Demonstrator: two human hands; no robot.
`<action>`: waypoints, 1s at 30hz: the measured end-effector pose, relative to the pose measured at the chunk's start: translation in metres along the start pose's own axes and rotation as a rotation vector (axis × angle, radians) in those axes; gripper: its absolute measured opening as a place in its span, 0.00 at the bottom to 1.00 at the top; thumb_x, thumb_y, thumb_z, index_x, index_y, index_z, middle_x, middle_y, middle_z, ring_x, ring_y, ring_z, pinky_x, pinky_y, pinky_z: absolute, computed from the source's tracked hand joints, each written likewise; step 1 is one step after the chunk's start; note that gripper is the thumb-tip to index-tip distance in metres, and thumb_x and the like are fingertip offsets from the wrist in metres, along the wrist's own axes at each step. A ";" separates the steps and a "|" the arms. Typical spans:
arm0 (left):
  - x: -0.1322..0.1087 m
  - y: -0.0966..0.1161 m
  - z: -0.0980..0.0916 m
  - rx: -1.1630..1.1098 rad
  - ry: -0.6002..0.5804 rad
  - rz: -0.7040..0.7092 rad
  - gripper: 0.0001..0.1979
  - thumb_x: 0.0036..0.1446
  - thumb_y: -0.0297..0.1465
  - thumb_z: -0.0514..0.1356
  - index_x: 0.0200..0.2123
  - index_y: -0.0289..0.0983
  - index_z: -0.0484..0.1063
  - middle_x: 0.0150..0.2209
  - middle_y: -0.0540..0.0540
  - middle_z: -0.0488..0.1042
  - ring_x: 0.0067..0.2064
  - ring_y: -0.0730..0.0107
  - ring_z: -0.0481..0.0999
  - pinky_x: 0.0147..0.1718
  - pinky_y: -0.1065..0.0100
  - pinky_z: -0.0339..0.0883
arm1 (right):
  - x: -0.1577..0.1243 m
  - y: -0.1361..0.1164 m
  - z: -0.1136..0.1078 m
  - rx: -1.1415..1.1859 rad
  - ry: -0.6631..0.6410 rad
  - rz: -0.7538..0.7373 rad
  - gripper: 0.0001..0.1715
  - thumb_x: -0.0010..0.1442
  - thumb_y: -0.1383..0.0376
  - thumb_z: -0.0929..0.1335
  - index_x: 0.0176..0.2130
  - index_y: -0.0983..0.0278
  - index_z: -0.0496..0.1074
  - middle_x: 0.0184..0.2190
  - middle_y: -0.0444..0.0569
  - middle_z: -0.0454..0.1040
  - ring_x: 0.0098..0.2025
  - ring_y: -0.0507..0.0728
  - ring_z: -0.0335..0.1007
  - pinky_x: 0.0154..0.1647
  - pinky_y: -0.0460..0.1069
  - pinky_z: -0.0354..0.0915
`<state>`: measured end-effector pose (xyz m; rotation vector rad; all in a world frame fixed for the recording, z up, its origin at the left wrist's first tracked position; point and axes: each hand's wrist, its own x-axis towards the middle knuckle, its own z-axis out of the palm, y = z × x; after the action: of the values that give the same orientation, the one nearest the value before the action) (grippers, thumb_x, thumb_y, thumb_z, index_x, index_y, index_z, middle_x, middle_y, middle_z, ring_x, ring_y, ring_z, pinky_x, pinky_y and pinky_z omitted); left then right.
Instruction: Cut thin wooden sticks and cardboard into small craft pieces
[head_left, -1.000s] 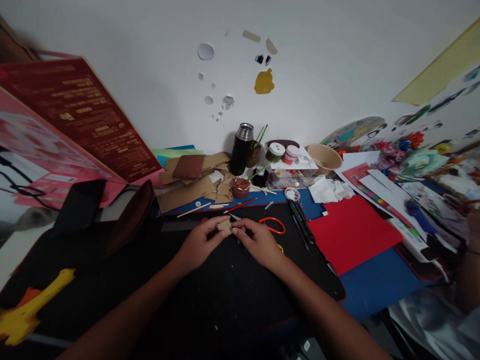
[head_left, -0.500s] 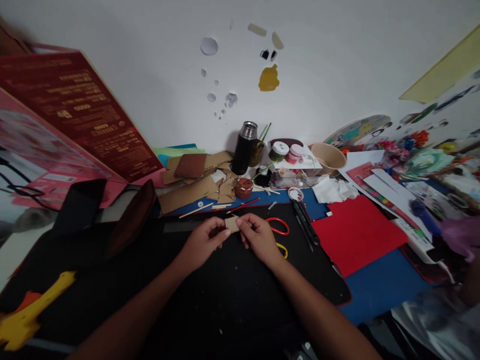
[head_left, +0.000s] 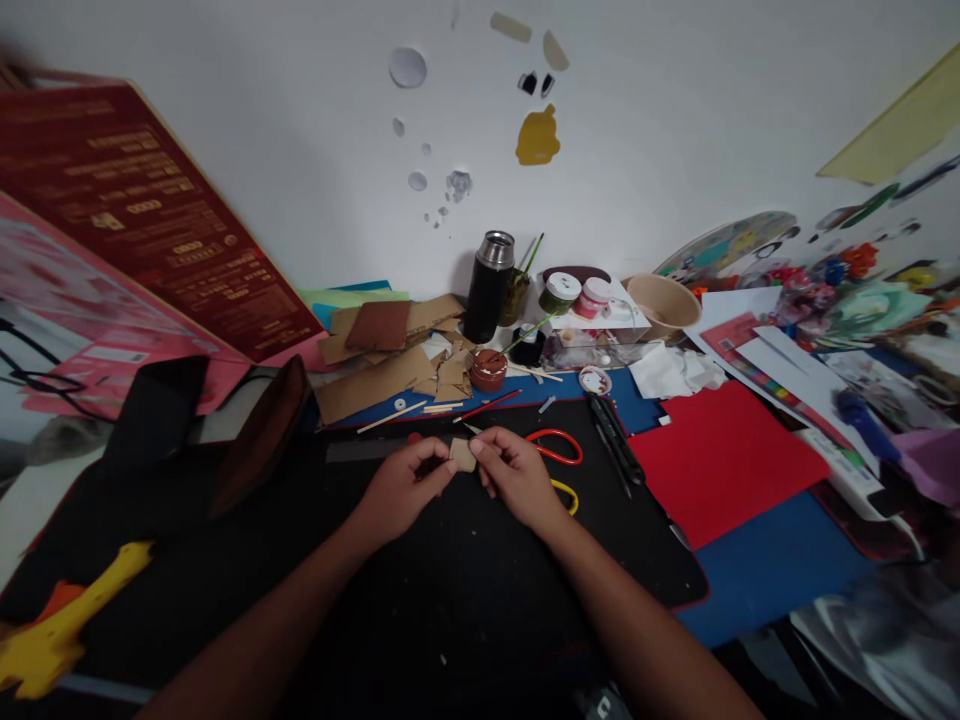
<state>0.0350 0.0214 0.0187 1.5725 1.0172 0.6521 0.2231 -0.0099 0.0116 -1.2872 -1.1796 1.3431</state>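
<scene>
Between my two hands is a small tan piece of cardboard (head_left: 463, 456), held above the black mat (head_left: 450, 600). My left hand (head_left: 401, 488) pinches its left edge between thumb and fingers. The right edge is gripped by my right hand (head_left: 517, 475), whose curled fingers hide part of it. Scissors with one red and one yellow handle loop (head_left: 559, 446) lie on the mat just right of my right hand, which covers part of them. Behind my fingers are a red pencil-like stick (head_left: 487, 406) and a dark ruler (head_left: 360, 450).
Cardboard scraps (head_left: 375, 385), a brown paint jar (head_left: 488, 370) and a black flask (head_left: 489, 290) stand along the wall. To the right lie a black utility knife (head_left: 615, 440) and red sheet (head_left: 727, 465). A yellow object (head_left: 90, 610) sits at left.
The cardboard piece has turned slightly between my fingertips, and both hands keep hold of it. The whole view has shifted a little; the things on the desk look unmoved.
</scene>
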 end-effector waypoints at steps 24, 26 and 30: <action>0.000 -0.004 0.000 -0.036 0.021 -0.004 0.17 0.62 0.45 0.60 0.27 0.40 0.66 0.23 0.55 0.66 0.26 0.72 0.66 0.29 0.69 0.60 | -0.001 -0.002 0.001 -0.090 -0.056 -0.016 0.23 0.65 0.46 0.69 0.35 0.63 0.74 0.18 0.36 0.63 0.18 0.48 0.57 0.20 0.43 0.54; -0.001 -0.004 -0.002 -0.112 0.077 -0.033 0.18 0.62 0.47 0.59 0.28 0.40 0.66 0.21 0.55 0.66 0.24 0.72 0.65 0.26 0.70 0.59 | -0.001 -0.006 -0.003 -0.093 -0.061 -0.013 0.23 0.65 0.46 0.68 0.36 0.63 0.73 0.19 0.37 0.64 0.19 0.49 0.59 0.21 0.44 0.56; -0.002 -0.004 -0.004 -0.210 0.145 -0.063 0.19 0.62 0.48 0.59 0.30 0.40 0.66 0.20 0.55 0.67 0.22 0.73 0.63 0.24 0.71 0.57 | -0.004 -0.021 -0.025 -0.281 0.012 -0.091 0.20 0.68 0.49 0.67 0.38 0.62 0.76 0.22 0.40 0.68 0.23 0.51 0.63 0.25 0.45 0.59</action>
<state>0.0298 0.0216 0.0156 1.3201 1.0645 0.8113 0.2482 -0.0103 0.0329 -1.4161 -1.4391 1.1304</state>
